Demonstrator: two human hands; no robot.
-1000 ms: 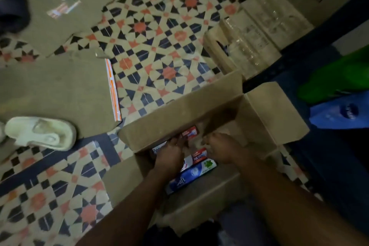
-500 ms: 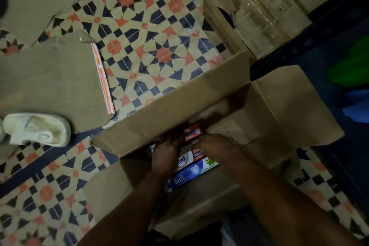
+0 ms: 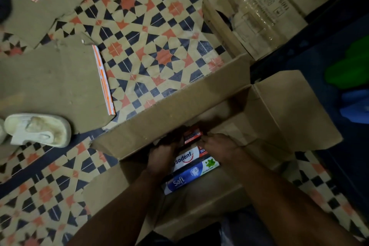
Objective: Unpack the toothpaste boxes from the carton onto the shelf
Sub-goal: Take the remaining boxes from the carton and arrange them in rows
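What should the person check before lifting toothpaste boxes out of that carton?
1. Carton flaps open: ok.
2. Left hand and right hand inside carton: ok.
3. Hold on red box: cannot tell, shadowed.
4. White box and blue box lying flat, within reach: ok.
5. Shelf in view: not ok, not visible.

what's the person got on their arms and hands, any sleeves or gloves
No sleeves, gloves, watch or bracelet show: the left arm and right arm are bare to the frame edge. The left hand and right hand show no rings, though dim light hides the fingertips.
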